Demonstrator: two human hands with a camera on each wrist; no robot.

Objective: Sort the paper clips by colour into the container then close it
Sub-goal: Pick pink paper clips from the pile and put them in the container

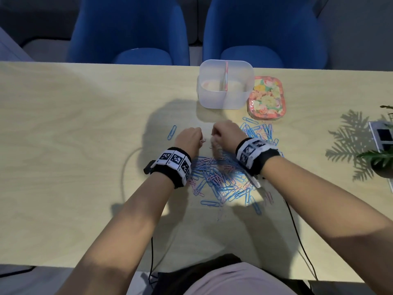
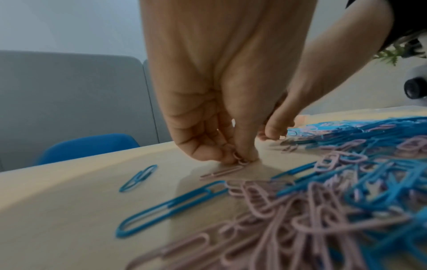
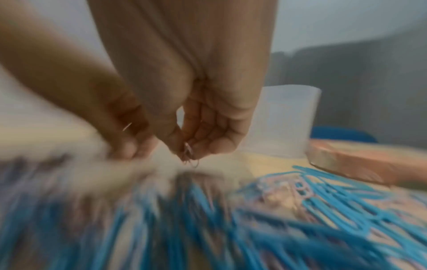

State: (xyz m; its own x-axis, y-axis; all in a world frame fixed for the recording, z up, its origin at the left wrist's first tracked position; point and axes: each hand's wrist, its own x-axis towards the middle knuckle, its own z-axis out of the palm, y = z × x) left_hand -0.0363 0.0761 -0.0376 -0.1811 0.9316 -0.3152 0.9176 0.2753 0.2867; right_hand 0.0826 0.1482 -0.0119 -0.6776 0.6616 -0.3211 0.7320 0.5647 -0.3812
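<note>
pile: pink and blue paper clips (image 1: 219,179) heaped mixed on the worktop (image 1: 74,124) just under your wrists.
left hand (image 1: 188,139): fingers pinch pink clips (image 2: 240,160) low at the worktop.
right hand (image 1: 226,133): fingers curled round a few pink clips (image 3: 188,153).
step: picking pinks, early on.
next: carry them to one side of the divided container (image 1: 226,84), open beyond the pile, little or nothing in it.
lid (image 1: 266,99): flowered, touching its right side.

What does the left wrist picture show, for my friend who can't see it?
A left hand pinches pink paper clips against a pale wooden table, beside a messy heap of pink and blue clips.
</note>
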